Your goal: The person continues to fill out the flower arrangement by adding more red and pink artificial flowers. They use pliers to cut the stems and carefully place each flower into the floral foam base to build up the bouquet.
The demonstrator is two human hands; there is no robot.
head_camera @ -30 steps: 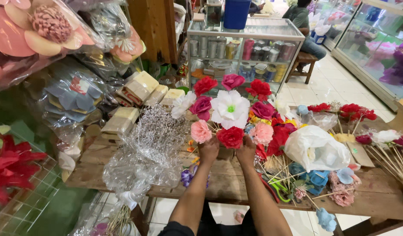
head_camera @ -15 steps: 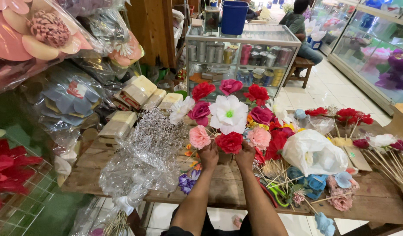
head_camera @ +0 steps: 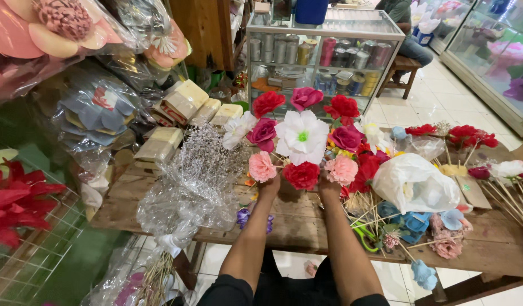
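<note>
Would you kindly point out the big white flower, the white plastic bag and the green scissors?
white flower (head_camera: 302,136), head view, on its green centre.
white plastic bag (head_camera: 411,182), head view, on its bulging middle.
green scissors (head_camera: 364,234), head view, on a handle loop.

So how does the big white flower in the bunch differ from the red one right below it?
The white flower is the largest bloom, with flat, open petals and a green centre. The red flower is smaller, tightly ruffled and rounded, with no visible centre. The white one sits at the middle of the bunch; the red one sits at its lower edge, between the left hand and the right hand. Both look artificial and face the camera.
</note>
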